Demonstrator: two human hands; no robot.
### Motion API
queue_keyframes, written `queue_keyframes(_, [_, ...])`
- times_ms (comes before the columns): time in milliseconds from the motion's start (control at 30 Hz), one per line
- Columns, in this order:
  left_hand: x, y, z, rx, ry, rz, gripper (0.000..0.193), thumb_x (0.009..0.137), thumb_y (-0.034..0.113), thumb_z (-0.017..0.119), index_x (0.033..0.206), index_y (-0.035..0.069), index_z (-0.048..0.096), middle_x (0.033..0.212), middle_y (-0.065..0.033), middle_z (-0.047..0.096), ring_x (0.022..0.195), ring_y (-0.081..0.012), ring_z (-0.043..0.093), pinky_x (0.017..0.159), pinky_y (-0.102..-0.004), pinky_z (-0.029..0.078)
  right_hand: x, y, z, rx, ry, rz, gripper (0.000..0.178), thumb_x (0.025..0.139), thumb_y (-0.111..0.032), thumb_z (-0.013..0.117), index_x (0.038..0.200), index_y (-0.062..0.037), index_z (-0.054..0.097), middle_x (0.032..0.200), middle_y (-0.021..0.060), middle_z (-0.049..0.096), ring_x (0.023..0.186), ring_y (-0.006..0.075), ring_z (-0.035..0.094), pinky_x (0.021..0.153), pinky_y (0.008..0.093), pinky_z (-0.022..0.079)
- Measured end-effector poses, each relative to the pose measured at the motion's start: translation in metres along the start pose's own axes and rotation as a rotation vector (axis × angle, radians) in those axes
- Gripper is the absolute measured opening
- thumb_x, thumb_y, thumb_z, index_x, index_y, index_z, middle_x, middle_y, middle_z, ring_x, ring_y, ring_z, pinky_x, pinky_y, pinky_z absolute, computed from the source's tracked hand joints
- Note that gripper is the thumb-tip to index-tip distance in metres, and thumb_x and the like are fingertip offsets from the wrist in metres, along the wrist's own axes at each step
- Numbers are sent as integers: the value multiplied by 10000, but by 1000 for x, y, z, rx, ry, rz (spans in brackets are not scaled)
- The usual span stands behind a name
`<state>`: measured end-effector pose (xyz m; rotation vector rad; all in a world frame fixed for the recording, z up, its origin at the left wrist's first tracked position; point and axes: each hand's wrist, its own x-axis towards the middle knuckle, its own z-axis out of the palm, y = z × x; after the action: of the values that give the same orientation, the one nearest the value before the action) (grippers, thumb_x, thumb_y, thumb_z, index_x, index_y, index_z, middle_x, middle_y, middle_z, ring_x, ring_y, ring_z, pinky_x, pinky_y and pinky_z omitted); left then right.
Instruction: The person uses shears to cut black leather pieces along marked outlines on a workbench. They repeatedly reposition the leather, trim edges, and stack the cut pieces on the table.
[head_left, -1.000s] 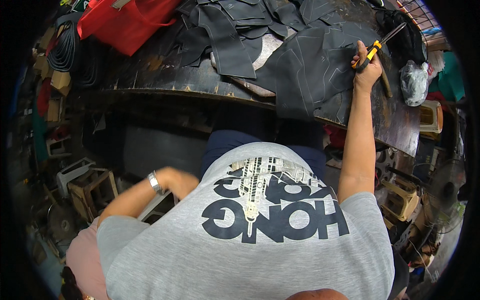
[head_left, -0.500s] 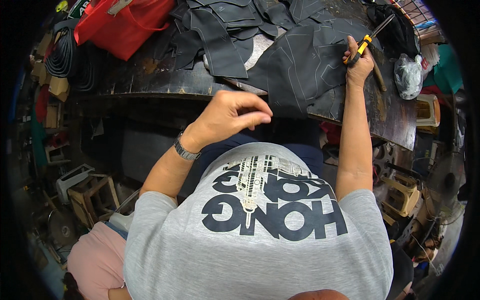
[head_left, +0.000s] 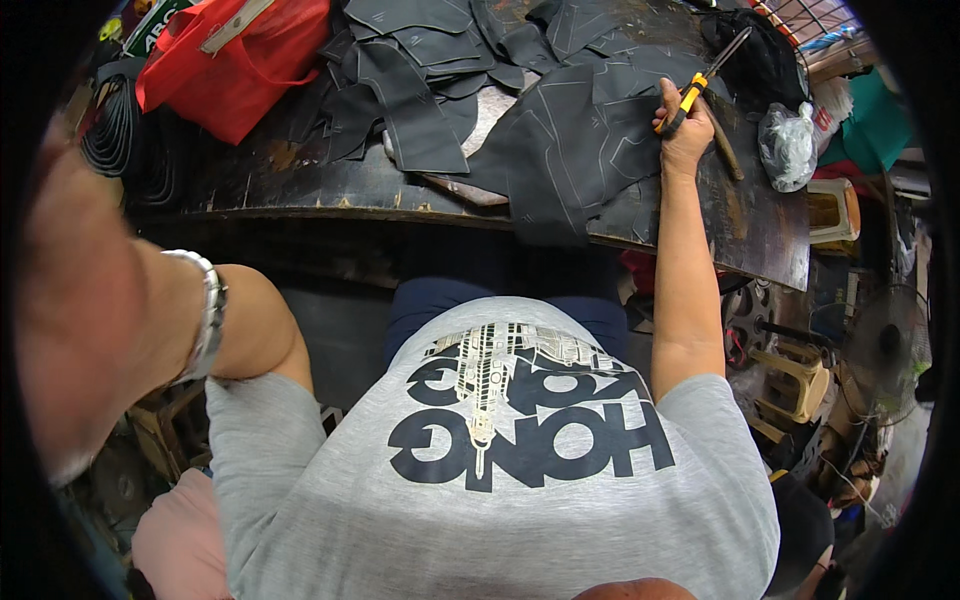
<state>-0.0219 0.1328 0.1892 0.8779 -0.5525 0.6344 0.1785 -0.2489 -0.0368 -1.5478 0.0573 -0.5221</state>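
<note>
1. Counter (head_left: 755,235), dk. wood, worn; carries the matl.
2. Heap of shaped blk. pcs. (head_left: 405,110): far side, mid-L of counter, overlapping, prob. piled to save room. Pale slab (head_left: 490,115) shows partly beneath.
3. Lg. blk. sheet (head_left: 548,150), white outlines on it: R of heap, part hanging over near edge; prob. laid there for easy reach.
4. Red bag (head_left: 235,80): far L of counter, likely parked out of the sheet's way.
5. Blk. coil (head_left: 115,135): far L, beside red bag; prob. wound to stay compact.
6. L hand (head_left: 80,310): blurred, v. close to camera, off to L; open or closed, can't tell.
7. R hand (head_left: 688,140): closed round scissors (head_left: 690,97), at R side of lg. sheet.
8. Clear plastic bag (head_left: 787,150): R end of counter; contents unclear.
9. Scissors: yel./blk. handles in R hand, blades pointing far R, prob. so tips stay off the sheet.
10. Wood stick (head_left: 725,147): just R of R hand.
</note>
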Motion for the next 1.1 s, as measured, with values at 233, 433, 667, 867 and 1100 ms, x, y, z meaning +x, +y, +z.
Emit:
queue_keyframes(233, [10,-17,-1,-56,-49,35,756,905,630,573,1214,-57,644,1219,-214,629,1161,-299,572,1044,-458,374,-3,-4,-1,-50,-2,25,347,822,-325,844,866,-17,689,667,-10,589,548,52,560,490,201,466])
queue_keyframes(433, [18,-21,-1,-67,-80,88,755,905,629,573,1217,-56,642,1220,-213,629,1161,-300,572,1044,-458,375,-4,-8,1,-47,-13,38,331,831,-316,836,853,-28,675,656,-14,580,540,46,551,486,196,470])
queue_keyframes(667, [18,-23,-7,-64,-94,109,754,906,628,573,1221,-54,638,1221,-213,628,1162,-301,572,1043,-458,377,-5,-8,1,-16,-2,42,333,829,-310,838,854,-26,665,661,-15,580,540,42,549,483,188,462])
queue_keyframes(867, [18,-21,-10,-53,-102,123,753,906,627,574,1224,-53,636,1222,-212,628,1162,-301,572,1043,-458,378,-4,-7,1,-32,3,38,336,827,-309,841,855,-22,668,668,-11,583,549,44,554,484,188,463])
queue_keyframes(1100, [13,-17,-12,-29,-97,132,751,907,626,574,1228,-51,633,1224,-212,627,1163,-302,572,1042,-459,380,-4,-8,2,-27,0,26,319,837,-301,832,870,-18,690,655,-7,581,538,49,549,488,193,466])
